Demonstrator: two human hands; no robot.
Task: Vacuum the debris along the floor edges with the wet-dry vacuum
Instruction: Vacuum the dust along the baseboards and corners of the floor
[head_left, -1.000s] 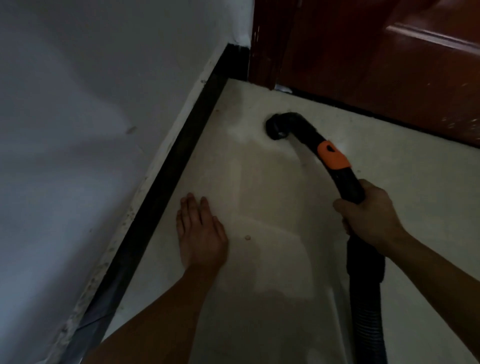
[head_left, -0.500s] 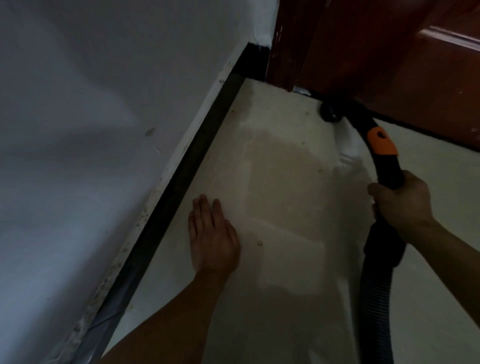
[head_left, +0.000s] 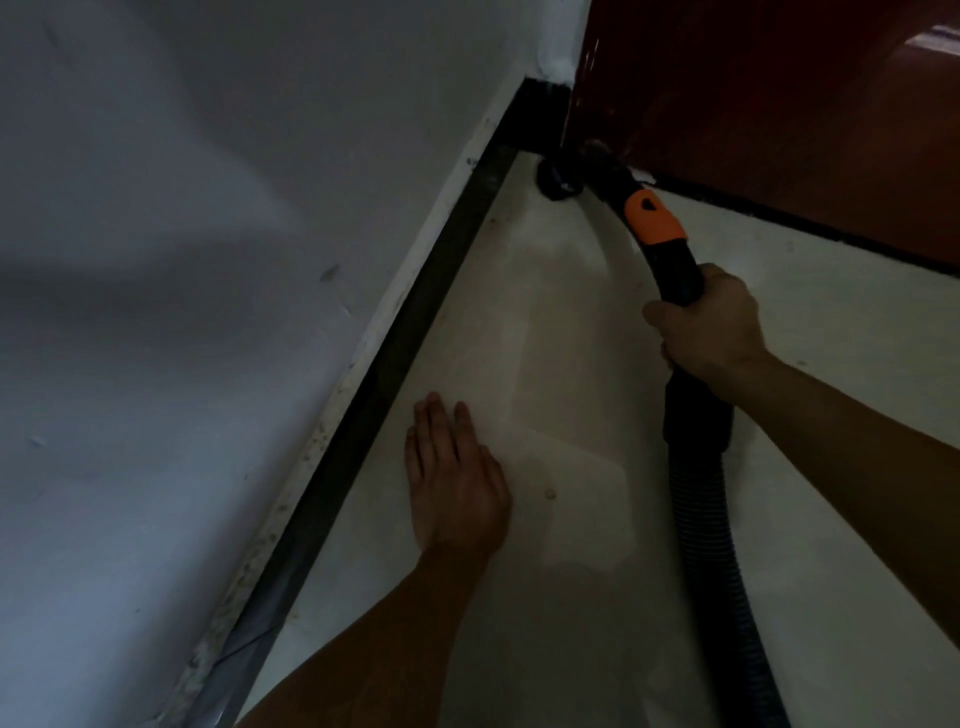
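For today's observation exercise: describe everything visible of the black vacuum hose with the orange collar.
The black vacuum hose, seemingly plastic, runs from a ribbed stretch into a smooth tube with an orange collar. The right hand grips the tube; the nozzle meets the pale floor in the corner by the red door.

White wall (head_left: 182, 260), black baseboard (head_left: 415, 322), brown door (head_left: 779, 104)

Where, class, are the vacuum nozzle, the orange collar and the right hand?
vacuum nozzle (head_left: 558, 179), head view, its black mouth by the corner
orange collar (head_left: 655, 218), head view, middle of its orange surface
right hand (head_left: 709, 327), head view, back of the hand gripping the wand (head_left: 677, 273)
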